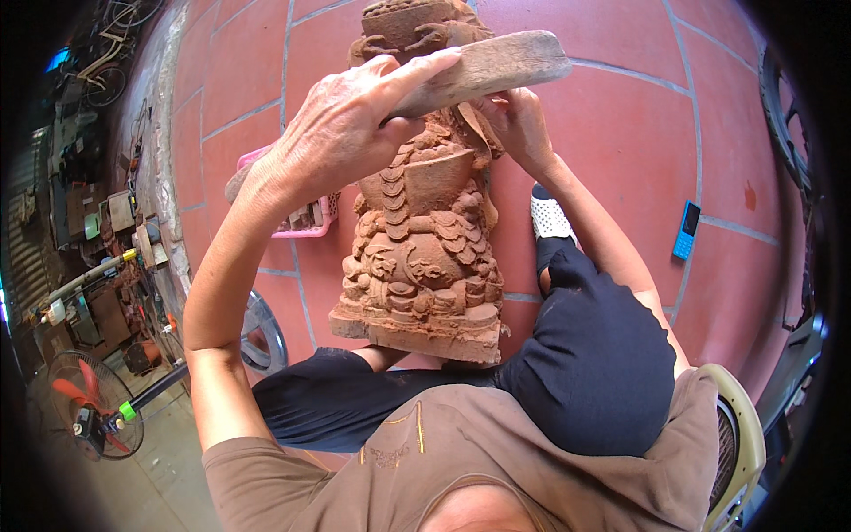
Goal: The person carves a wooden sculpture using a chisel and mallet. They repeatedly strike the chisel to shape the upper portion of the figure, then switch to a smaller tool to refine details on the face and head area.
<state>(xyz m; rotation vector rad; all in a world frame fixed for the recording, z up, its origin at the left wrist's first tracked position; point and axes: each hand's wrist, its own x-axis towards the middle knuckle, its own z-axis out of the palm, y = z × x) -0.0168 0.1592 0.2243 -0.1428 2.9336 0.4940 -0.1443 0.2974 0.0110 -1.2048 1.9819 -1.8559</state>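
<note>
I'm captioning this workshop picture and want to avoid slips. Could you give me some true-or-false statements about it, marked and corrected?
1. The left hand grips a weathered wooden piece. True.
2. The right hand rests on the phone. False: the right hand is beside the upper part of the carved figure; the phone lies apart, on the red tiled floor.
3. A pink basket is to the left of the carved figure. True.
4. The fan has green blades. False: the fan has orange-red blades.
5. The phone is blue. True.
</note>
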